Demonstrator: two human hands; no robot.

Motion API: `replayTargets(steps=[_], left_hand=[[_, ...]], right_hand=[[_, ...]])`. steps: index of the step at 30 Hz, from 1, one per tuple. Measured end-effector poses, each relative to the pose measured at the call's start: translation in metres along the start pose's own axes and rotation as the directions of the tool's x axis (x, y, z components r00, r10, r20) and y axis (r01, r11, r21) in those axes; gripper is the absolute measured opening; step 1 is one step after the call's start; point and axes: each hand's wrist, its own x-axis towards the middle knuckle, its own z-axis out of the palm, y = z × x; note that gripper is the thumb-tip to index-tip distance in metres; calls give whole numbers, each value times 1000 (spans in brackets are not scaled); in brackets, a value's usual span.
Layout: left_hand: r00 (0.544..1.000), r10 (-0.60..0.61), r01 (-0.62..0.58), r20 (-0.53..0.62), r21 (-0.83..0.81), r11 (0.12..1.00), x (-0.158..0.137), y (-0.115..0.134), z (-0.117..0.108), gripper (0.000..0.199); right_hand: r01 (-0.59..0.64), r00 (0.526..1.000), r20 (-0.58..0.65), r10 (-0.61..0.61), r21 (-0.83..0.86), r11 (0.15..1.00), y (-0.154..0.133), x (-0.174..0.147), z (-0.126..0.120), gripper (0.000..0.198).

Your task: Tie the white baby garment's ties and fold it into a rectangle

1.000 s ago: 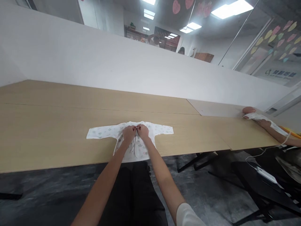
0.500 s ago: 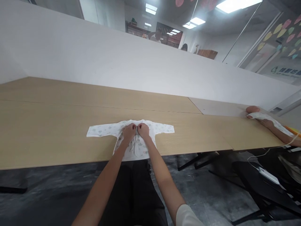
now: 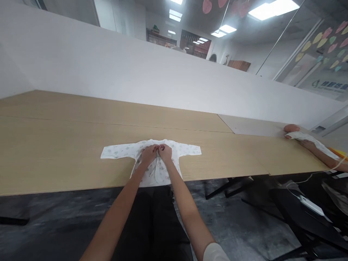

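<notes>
The left hand (image 3: 148,155) and the right hand (image 3: 165,153) sit almost touching, thumb and fingers of each pinched together on the upper front of a small white cloth garment with long sleeves and a faint scattered print (image 3: 154,175). The garment lies spread under both hands, its neckline just beyond them. Whatever is caught between the fingertips is too small to tell.

Such close work likely goes best with both wrists low, the two layers held level, and the pull kept even, since a sideways tug could skew the front, which is already creased just below the hands.

The hem lies nearer the body than the hands, right at the near edge of the pale wood-coloured desk (image 3: 67,163); whether it overhangs is unclear. A downward drag might slip it off. More room lies beyond the hands, towards the plain white wall (image 3: 122,72), and past either sleeve. Well off to the right hand's right, a co-worker's hand (image 3: 308,144) rests on white cloth.
</notes>
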Motion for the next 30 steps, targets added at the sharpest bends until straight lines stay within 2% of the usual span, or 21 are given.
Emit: replayTargets(steps=[5,8,11,15,17,21,25,30], left_hand=[[991,-129,127,-30,-50,991,2,0,2,34],[989,-115,114,-88,-17,993,2,3,-1,34],[990,-76,85,-119,73,994,-4,4,-8,34],[1000,-25,23,8,202,979,-20,4,-15,34],[999,-16,9,29,227,974,-29,4,-13,35],[1000,6,-3,-10,233,972,-40,4,-7,35],[1000,22,-24,14,189,982,-40,2,-8,35],[999,-14,9,35,155,988,-37,3,-10,34]], right_hand=[[-86,994,-60,91,86,993,4,7,-4,33],[-98,993,-62,101,57,994,3,7,-12,33],[-53,997,-52,51,-33,998,2,-1,-23,30],[68,987,155,-47,-138,988,0,-21,-29,21],[115,972,225,-70,-193,974,-2,-30,-27,19],[147,979,180,-99,-283,948,-5,-41,-21,25],[160,979,171,-111,-309,938,-4,-42,-18,26],[59,990,138,-23,-259,964,0,-36,-16,16]])
